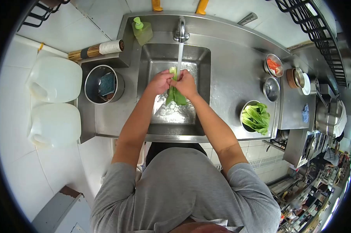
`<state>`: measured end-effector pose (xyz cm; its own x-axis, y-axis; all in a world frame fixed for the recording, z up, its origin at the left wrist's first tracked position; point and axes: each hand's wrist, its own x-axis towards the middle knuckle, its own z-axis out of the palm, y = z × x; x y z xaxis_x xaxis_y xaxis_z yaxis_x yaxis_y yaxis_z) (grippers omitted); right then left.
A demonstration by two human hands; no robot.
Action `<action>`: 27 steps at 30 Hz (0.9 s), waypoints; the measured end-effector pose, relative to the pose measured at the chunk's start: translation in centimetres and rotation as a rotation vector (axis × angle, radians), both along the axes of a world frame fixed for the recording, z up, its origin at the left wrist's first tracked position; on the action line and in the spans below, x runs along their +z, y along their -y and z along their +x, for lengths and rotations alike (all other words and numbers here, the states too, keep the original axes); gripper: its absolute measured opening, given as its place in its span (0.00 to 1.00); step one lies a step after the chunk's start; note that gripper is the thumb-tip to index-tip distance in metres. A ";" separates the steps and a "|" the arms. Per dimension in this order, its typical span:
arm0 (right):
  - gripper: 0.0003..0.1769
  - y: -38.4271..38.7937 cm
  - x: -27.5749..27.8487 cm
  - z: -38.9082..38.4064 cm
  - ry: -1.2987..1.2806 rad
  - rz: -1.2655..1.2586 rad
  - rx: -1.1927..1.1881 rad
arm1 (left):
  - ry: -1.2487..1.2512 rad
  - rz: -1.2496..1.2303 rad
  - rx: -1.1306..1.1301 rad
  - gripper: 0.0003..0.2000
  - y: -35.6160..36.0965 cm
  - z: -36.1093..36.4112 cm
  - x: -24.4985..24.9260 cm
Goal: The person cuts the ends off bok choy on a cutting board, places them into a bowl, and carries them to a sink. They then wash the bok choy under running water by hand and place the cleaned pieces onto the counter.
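Both of my hands are over the metal sink (147, 70), just under the tap (181, 33), which is pouring a stream of water. My left hand (158, 82) is closed on a piece of leafy green vegetable (176, 97), its pale stalk end up and its dark leaves hanging down. From the other side my right hand (187, 84) pinches the same leafy green vegetable near its stalk, in the falling water. Some of the fingertips are hidden behind the hands. Water wets the bottom of the sink below.
On the right of the counter stand a bowl of leafy greens (255, 117), a metal bowl (271, 89) and a bowl of cut red vegetable (274, 65). Left of the sink are a metal pot (104, 84) holding a blue-green cloth and a soap bottle (143, 32).
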<state>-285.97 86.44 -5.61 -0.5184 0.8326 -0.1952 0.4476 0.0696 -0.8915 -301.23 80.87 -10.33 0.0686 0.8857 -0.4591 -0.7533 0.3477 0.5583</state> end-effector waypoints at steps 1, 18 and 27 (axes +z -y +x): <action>0.19 -0.7 -0.4 -0.3 -0.125 -0.289 -0.034 | -0.018 -0.033 -0.022 0.14 0.2 -0.5 0.3; 0.10 -6.2 3.5 -3.6 -0.251 -0.487 0.049 | 0.099 -0.149 -0.206 0.25 0.9 -1.6 -2.5; 0.12 -5.1 -1.4 0.8 0.082 -0.219 -0.126 | 0.112 -0.225 -0.150 0.17 -0.2 -1.0 -5.5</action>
